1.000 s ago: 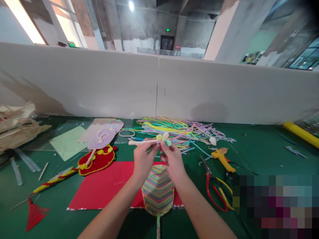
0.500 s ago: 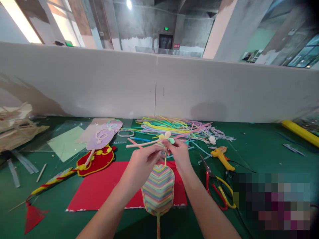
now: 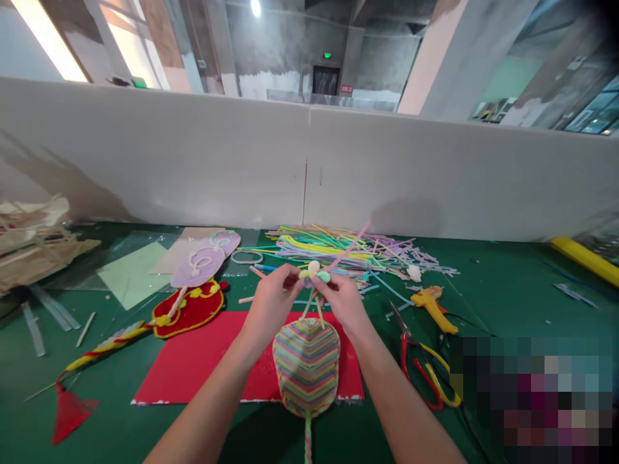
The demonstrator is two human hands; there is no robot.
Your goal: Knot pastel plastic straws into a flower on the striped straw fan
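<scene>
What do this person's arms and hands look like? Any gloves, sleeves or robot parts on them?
No robot parts or cables: just human arms. Both forearms are bare, with no sleeve in view. The left hand and right hand are ungloved. I see no watch or bracelet; rings would be too small to tell.

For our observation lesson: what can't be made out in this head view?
In the head view:
1. Petalled piece: gripped parts hidden by left hand and right hand.
2. Striped fan: handle cut off by bottom edge.
3. Red sign: writing too small.
4. Lower-right corner: masked by pixel blocks.
</scene>
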